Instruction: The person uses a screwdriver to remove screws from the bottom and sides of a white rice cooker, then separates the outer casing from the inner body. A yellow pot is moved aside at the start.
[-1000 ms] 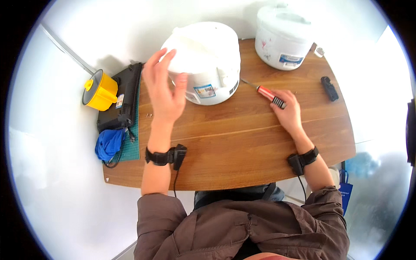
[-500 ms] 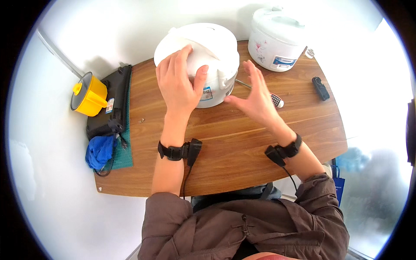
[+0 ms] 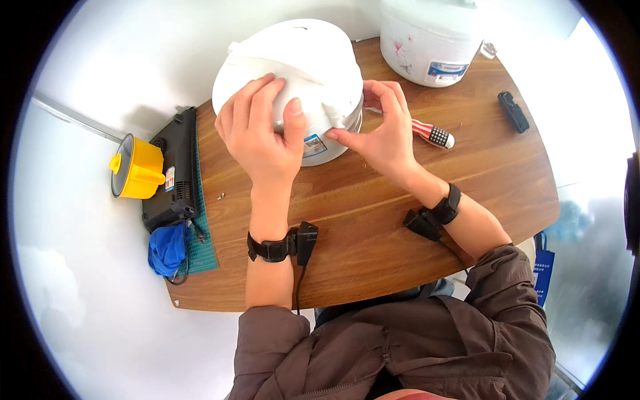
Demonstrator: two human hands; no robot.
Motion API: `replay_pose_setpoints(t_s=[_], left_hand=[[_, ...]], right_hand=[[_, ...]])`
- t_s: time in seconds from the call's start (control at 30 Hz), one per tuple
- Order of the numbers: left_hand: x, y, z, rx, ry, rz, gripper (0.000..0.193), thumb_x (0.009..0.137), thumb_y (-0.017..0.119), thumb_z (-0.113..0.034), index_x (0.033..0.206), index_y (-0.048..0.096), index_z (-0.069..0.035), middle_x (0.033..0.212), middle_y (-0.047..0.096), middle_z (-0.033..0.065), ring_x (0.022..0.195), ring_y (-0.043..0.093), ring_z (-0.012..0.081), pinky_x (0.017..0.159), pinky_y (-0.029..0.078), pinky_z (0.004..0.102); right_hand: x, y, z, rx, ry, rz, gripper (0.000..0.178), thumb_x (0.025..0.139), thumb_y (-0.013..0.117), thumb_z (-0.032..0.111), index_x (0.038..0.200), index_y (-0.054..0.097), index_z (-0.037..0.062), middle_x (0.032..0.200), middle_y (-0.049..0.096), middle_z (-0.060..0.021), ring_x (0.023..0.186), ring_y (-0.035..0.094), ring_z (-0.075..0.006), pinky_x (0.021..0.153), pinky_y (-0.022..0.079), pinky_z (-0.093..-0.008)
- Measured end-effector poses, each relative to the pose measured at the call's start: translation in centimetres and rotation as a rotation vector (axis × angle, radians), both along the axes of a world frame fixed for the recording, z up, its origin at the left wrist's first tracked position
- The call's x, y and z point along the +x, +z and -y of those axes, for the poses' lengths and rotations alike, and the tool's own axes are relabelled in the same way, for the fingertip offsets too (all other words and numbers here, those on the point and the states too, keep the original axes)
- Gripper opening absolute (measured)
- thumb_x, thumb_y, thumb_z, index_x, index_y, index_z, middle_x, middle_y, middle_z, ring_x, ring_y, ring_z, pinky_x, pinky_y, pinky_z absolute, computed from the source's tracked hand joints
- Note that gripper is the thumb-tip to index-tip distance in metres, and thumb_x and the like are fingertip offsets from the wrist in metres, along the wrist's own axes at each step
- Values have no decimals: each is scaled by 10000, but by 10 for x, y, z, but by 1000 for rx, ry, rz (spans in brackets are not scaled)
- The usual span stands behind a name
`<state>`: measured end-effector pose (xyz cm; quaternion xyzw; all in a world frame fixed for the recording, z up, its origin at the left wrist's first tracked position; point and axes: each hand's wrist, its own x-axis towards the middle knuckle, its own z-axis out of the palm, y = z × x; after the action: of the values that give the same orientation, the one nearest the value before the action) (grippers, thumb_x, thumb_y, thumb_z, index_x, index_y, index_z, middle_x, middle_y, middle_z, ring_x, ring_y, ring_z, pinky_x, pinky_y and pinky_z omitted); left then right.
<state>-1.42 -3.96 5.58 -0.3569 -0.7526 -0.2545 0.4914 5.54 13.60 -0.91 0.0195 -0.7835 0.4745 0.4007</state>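
Observation:
A white rice cooker (image 3: 320,50) stands near the back of the wooden table, its lid down. My left hand (image 3: 263,133) is curved over the front left of the lid, fingers on top and thumb towards the front. My right hand (image 3: 387,127) grips the cooker's right front side, thumb tip beside the small front catch; the other fingertips are partly hidden behind the rim. Just right of that hand lies a screwdriver (image 3: 433,133) with a striped and dotted handle, its shaft mostly covered by my hand.
A second rice cooker (image 3: 427,50) with a flower print stands at the back right. A black object (image 3: 513,112) lies near the right edge. At left are a yellow pot (image 3: 143,167), a black appliance (image 3: 175,147), a blue cloth (image 3: 167,250), a green mat (image 3: 205,247) and small screws (image 3: 221,196).
My right hand has closed in on the cooker's right front side, where it was apart before. The left hand stays on the lid. The whole view has shifted slightly.

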Motion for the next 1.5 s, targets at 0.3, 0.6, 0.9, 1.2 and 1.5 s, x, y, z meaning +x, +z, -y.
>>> replay_pose_setpoints(t_s=[0.3, 0.6, 0.9, 1.2, 1.5], left_hand=[[-6, -3, -1, 2, -15, 1, 269, 935, 642, -346, 1035, 736, -115, 1098, 737, 30, 1006, 633, 277, 902, 438, 395], [-5, -2, 0, -29, 5, -30, 304, 1030, 553, -349, 1066, 734, -108, 1127, 748, 34, 1000, 665, 250, 916, 453, 377], [-5, -4, 3, -21, -9, -30, 288, 997, 596, -366, 1046, 743, -123, 1119, 739, 21, 1003, 647, 255, 916, 444, 382], [-12, -10, 7, 28, -36, -44, 277, 924, 702, -397, 1019, 749, -142, 1108, 730, -9, 999, 621, 245, 904, 425, 381], [-15, -12, 4, 62, -45, -68, 288, 919, 714, -423, 978, 751, -143, 1078, 729, -17, 988, 618, 235, 896, 421, 387]], right_hand=[[-6, -2, -10, 45, 43, -26, 822, 629, 985, 295, 1238, 537, -26, 1140, 560, -130, 1037, 600, -258, 907, 542, -371], [-2, -9, -7, 34, 34, -55, 805, 626, 963, 272, 1182, 466, -32, 1061, 527, -149, 994, 559, -286, 850, 507, -395], [-1, -13, -8, 23, 5, -122, 757, 638, 933, 252, 1190, 484, -7, 1065, 526, -137, 958, 556, -294, 837, 497, -394], [-1, -18, -9, 87, 9, -163, 763, 643, 937, 224, 1236, 510, 6, 1143, 556, -130, 1027, 579, -261, 859, 518, -369], [-5, -22, -14, 46, 50, -155, 761, 630, 1001, 227, 1209, 552, 23, 1134, 615, -94, 1010, 649, -216, 841, 569, -323]])
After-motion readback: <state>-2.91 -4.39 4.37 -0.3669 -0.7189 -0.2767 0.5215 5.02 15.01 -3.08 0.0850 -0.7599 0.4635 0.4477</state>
